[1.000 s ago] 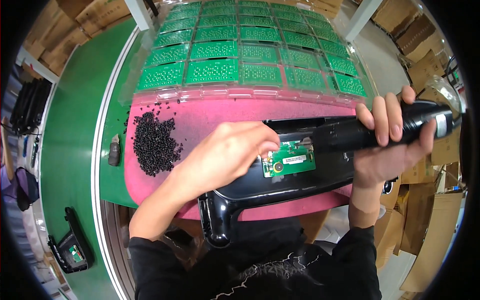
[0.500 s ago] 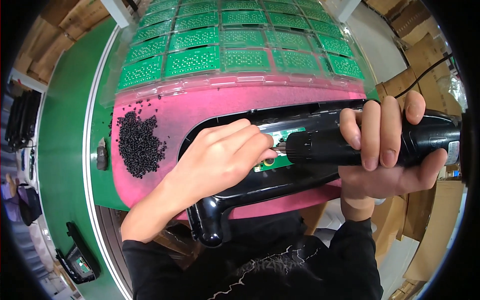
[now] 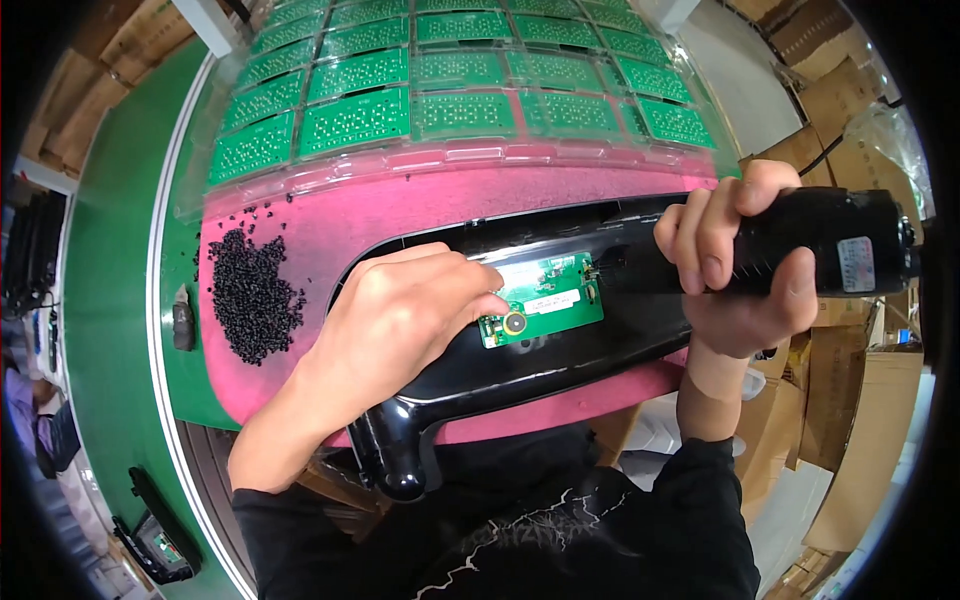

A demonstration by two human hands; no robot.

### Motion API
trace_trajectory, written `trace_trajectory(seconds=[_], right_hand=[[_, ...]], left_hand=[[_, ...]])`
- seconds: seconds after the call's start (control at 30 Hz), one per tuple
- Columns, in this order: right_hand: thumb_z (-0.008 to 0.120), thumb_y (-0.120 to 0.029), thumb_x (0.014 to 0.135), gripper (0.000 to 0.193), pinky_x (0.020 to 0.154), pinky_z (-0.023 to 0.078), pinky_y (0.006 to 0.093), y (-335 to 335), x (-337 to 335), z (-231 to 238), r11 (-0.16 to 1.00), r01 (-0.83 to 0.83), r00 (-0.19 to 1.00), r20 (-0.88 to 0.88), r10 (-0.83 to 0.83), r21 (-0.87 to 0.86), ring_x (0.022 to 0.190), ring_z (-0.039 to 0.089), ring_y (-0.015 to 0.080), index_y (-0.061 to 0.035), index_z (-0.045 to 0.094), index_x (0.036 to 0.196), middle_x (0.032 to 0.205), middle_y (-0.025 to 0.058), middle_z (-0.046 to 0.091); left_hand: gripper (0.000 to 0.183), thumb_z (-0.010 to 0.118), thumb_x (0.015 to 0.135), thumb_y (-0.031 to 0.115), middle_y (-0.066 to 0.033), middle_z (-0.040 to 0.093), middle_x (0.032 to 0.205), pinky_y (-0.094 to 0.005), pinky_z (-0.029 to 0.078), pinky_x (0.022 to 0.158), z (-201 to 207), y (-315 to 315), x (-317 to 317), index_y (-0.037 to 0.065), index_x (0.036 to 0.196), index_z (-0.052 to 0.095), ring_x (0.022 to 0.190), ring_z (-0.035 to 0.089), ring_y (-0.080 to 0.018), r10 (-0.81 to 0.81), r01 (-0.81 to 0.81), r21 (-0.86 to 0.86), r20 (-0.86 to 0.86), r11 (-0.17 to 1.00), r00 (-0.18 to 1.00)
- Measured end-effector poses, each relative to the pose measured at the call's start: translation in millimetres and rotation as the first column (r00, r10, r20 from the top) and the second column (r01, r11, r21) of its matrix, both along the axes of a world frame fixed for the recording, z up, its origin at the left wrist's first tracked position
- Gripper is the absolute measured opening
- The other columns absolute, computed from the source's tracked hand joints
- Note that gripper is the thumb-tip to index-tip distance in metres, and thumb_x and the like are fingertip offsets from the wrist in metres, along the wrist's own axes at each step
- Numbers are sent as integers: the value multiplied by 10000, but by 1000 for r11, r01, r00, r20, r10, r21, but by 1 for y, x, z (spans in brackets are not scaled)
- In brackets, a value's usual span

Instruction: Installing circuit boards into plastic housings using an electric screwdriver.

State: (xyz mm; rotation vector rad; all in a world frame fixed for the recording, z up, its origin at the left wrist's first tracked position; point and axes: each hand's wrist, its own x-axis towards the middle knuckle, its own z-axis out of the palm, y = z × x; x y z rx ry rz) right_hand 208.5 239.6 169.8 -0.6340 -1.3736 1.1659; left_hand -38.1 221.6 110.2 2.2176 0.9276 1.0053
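Observation:
A black plastic housing, shaped like a long shallow shell with a short leg at the near left, lies open side up. Inside it sits a green circuit board with a white label and a round metallic part. My left hand is bent over the board's left end, thumb and fingers pinched together; what they hold, if anything, is hidden. My right hand is wrapped round a black electric screwdriver. It lies nearly level, its front end pointing left at the board's right edge.
A heap of small black screws lies left on the pink mat. Clear trays of green circuit boards stand behind. A small dark lump lies on the green table, with another black housing at lower left. Cardboard boxes stand right.
The screwdriver's front end has drawn back from the board's left part to its right edge, uncovering the board. My left hand has shifted slightly left, still pinched. The whole view has moved a little.

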Motion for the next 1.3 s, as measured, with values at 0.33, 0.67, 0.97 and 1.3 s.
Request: trace_trajectory(seconds=[0.33,0.67,0.97,1.3], right_hand=[[571,-509,896,488,524,345,269,0,-2,-6,1000,-7,1000,24,7,-29,484,406,101,-64,462,1063,617,-11,464],[576,-467,887,442,496,359,257,8,-15,0,1000,-9,980,199,14,-28,457,406,92,-55,466,1002,571,-13,448],[582,-464,909,444,513,335,269,2,-15,-1,999,-36,999,35,37,-27,494,412,98,-49,495,1042,619,-8,463],[600,-457,902,404,622,421,278,-14,-35,37,971,-240,909,-349,230,16,516,475,74,-96,470,1030,648,-46,497]], left_hand=[[361,625,689,-78,-76,568,753,-390,509,593,11,-9,7,73,1006,707,653,613,-278,-29,12,-76,-228,997,973],[448,626,680,-61,-89,604,806,-400,527,581,10,-9,0,112,1081,726,733,663,-290,-88,11,-176,-434,984,897],[335,623,741,-55,-84,641,806,-405,521,607,6,-9,4,102,1013,738,725,653,-300,-19,-6,-70,-356,998,934],[314,804,703,44,-107,687,781,-339,542,604,7,-4,5,-10,991,693,682,674,-256,-71,70,14,155,997,985]])
